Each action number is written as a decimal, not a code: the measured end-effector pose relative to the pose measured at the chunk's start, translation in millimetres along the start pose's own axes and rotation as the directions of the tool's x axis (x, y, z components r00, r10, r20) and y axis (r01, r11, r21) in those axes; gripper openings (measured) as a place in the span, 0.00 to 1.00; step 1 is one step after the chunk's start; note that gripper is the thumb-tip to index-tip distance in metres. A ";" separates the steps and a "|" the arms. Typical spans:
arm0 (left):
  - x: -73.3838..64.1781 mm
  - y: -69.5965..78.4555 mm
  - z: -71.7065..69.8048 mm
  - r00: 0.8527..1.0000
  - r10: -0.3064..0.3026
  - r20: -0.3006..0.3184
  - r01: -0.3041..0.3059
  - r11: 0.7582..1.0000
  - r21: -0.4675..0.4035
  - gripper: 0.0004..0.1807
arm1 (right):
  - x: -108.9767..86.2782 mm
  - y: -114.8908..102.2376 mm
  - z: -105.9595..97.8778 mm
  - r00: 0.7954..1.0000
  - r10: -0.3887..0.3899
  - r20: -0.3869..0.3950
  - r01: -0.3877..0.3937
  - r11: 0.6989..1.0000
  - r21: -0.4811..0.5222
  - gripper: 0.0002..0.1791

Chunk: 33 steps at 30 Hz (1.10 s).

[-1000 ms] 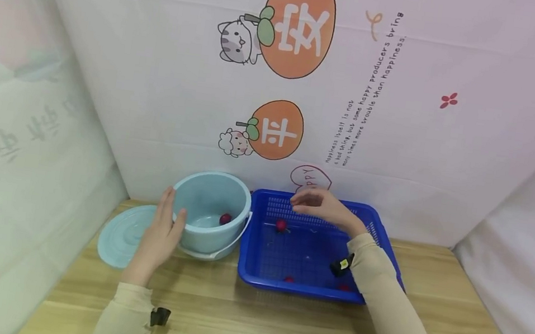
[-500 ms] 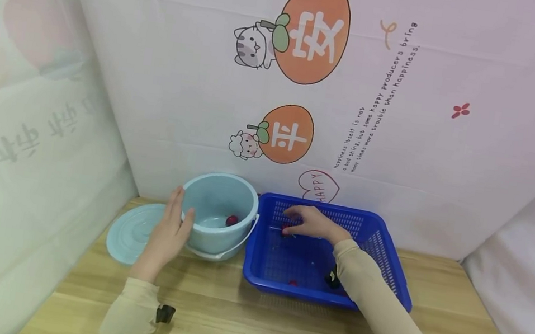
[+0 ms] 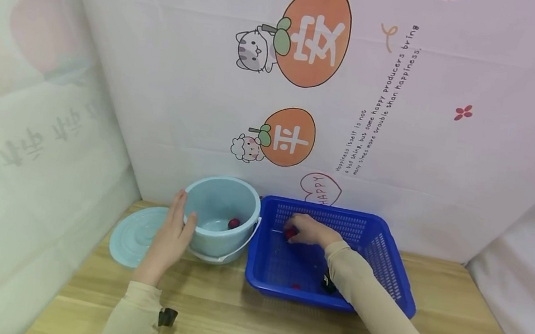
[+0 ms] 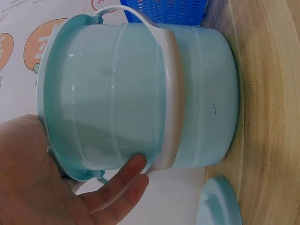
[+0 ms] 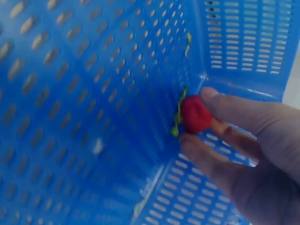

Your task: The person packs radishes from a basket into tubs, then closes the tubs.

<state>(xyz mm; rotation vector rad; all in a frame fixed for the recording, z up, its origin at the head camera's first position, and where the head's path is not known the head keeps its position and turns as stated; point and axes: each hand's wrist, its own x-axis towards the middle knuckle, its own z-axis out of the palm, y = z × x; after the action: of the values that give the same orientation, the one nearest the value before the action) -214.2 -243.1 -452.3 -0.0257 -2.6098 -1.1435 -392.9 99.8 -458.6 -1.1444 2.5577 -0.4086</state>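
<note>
In the far left corner of the blue plastic basket [image 3: 277, 288], my right hand [image 3: 310, 231] pinches a small red radish [image 5: 196, 115] between thumb and fingers. Green stem bits show beside that radish in the right wrist view. My left hand [image 3: 168, 244] rests against the left side of the light blue bucket [image 4: 117, 93], its fingers fairly straight. Two of those fingertips lie near the end of the bucket's white handle [image 4: 173, 93]. Inside the bucket sits another radish [image 3: 233, 223]. One more radish [image 3: 295, 287] shows partly behind the basket's front rim.
A light blue lid [image 3: 131, 236] lies on the wooden table [image 3: 236, 326], left of the bucket. Bucket and basket stand side by side near the printed back cloth [image 3: 195, 95]. Loose green bits [image 5: 189, 42] cling inside the basket.
My right hand has come down into the basket and taken hold of the radish in its corner. The left hand has stayed at the bucket. The head view has shifted slightly.
</note>
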 end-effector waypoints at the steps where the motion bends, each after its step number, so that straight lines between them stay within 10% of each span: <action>1: -0.2 -0.2 -1.3 1.000 0.002 -0.003 -0.002 1.000 0.003 0.39 | 1.3 -1.6 -0.2 1.000 0.008 0.014 -0.008 1.000 0.001 0.18; 16: 1.3 3.5 -4.2 1.000 -0.003 0.011 0.003 1.000 -0.001 0.39 | 2.2 -1.7 -5.6 0.998 0.040 0.048 -0.040 0.999 -0.019 0.14; 23: -1.6 0.8 -1.2 1.000 -0.002 0.012 0.002 1.000 0.010 0.39 | -6.8 9.2 -25.3 0.992 -0.078 -0.094 0.097 0.973 0.211 0.17; 28: -2.0 0.6 -0.1 1.000 -0.002 0.004 0.002 1.000 0.008 0.39 | -26.6 13.3 -49.0 0.978 -0.035 -0.207 0.142 0.839 0.526 0.23; 33: -1.1 0.9 -0.6 1.000 -0.006 0.002 0.006 1.000 0.013 0.39 | -47.6 19.8 -68.0 0.929 0.021 -0.370 0.307 0.511 0.802 0.18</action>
<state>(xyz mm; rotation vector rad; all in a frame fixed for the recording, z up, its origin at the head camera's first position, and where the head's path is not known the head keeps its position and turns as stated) -212.9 -242.8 -451.5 -0.0168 -2.6204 -1.1288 -402.5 157.4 -396.4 -0.9013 1.9508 -1.8154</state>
